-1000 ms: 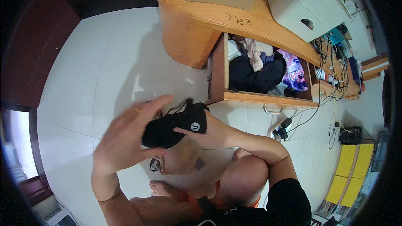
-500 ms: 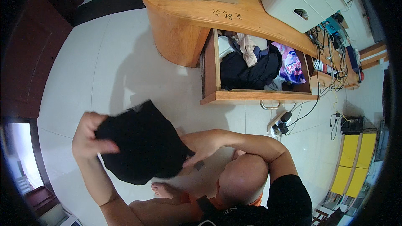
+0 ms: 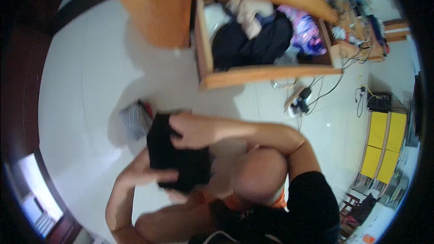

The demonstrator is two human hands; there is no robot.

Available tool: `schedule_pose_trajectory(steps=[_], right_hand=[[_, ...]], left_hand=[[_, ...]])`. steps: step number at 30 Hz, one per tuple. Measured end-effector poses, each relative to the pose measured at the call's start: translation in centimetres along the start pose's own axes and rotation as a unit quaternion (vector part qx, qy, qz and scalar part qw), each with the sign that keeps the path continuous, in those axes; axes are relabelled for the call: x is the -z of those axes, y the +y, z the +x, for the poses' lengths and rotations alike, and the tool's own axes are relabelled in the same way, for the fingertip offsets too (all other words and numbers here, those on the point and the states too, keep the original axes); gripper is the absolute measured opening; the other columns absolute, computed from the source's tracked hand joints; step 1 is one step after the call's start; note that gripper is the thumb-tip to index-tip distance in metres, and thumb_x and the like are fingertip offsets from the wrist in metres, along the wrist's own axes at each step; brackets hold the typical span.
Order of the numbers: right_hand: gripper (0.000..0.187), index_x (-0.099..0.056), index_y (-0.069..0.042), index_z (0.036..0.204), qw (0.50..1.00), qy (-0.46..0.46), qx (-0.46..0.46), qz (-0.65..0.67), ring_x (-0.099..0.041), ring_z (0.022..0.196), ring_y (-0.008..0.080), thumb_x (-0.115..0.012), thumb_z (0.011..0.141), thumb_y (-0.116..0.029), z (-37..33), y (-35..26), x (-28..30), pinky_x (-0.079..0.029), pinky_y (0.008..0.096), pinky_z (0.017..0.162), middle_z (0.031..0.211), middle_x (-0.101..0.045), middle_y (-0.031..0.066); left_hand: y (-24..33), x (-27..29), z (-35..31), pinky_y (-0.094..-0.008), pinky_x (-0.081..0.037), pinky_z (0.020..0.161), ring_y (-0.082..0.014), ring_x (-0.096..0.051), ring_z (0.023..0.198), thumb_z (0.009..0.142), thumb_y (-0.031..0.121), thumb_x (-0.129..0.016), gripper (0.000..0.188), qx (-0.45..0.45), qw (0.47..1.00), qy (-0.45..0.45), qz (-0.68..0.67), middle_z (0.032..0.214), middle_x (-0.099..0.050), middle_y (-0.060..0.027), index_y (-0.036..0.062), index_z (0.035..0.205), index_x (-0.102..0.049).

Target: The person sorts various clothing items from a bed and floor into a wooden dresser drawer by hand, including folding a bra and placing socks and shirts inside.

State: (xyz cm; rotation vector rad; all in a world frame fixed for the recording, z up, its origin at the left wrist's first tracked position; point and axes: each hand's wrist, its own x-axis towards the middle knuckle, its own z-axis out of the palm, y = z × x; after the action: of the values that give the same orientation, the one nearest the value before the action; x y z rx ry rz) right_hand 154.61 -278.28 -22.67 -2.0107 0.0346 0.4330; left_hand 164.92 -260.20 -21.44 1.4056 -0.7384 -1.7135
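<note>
Black cloth [image 3: 178, 156] at lower centre, long axis running top to bottom. Right hand [image 3: 192, 131] gripping its upper edge, left hand [image 3: 144, 176] clutching the lower left side (both equally close). Open drawer [image 3: 266, 74] above.

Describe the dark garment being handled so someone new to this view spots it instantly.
Start at the open wooden drawer full of clothes, then drop down the white floor to the person's arms. The black garment sits between the right hand and left hand. Unlike the small striped fabric beside it, it is plain black.
</note>
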Motion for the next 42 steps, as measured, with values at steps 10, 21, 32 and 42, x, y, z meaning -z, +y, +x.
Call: schedule_pose_trajectory(steps=[10, 21, 32, 42], right_hand=[[0.056, -0.048, 0.005, 0.102, 0.997, 0.016, 0.072, 0.034, -0.055, 0.084, 0.0281, -0.066, 0.072, -0.038, 0.3, 6.7, -4.2, -0.045, 0.0355, 0.072, 0.093, -0.054, 0.0209], [0.074, -0.028, 0.006, 0.123, 0.993, -0.012, -0.042, 0.106, -0.047, 0.103, 0.0370, -0.070, 0.068, -0.022, -0.6, 17.7, -18.0, -0.038, 0.0388, 0.089, 0.111, -0.046, 0.0270], [0.017, -0.058, -0.003, 0.091, 0.968, -0.192, 0.045, 0.154, -0.058, 0.079, 0.0266, -0.052, 0.084, -0.017, -7.5, 4.0, 2.5, -0.045, 0.0341, 0.068, 0.089, -0.061, 0.0118], [0.033, -0.054, -0.008, 0.098, 0.840, 0.282, -0.059, -0.461, -0.053, 0.080, 0.0272, -0.066, 0.067, -0.008, -8.6, 8.8, 20.1, -0.044, 0.0349, 0.072, 0.093, -0.051, 0.0117]], left_hand=[[-10.1, 0.5, 0.6, -0.0322, -0.043, 0.087, -0.0216, -0.055, 0.095, 0.067, 0.005, -0.061, 0.053, 0.121, 0.917, 0.087, -0.369, 0.101, -0.056, -0.0133, -0.0061, 0.116, -0.043], [-18.9, -2.5, 1.5, -0.0362, -0.037, 0.090, -0.0265, -0.046, 0.105, 0.070, 0.000, -0.056, 0.055, 0.077, 0.951, 0.274, 0.120, 0.116, -0.043, -0.0175, 0.0020, 0.121, -0.037], [-21.3, -2.1, 3.2, -0.0389, -0.041, 0.076, -0.0314, -0.051, 0.086, 0.072, 0.001, -0.055, 0.027, -0.104, 0.870, 0.300, 0.377, 0.092, -0.052, -0.0164, 0.0026, 0.099, -0.051], [-15.3, -2.8, 2.1, -0.0389, -0.038, 0.079, -0.0315, -0.044, 0.098, 0.078, 0.026, -0.060, 0.037, -0.085, 0.847, 0.077, 0.519, 0.106, -0.044, -0.0170, -0.0035, 0.099, -0.053]])
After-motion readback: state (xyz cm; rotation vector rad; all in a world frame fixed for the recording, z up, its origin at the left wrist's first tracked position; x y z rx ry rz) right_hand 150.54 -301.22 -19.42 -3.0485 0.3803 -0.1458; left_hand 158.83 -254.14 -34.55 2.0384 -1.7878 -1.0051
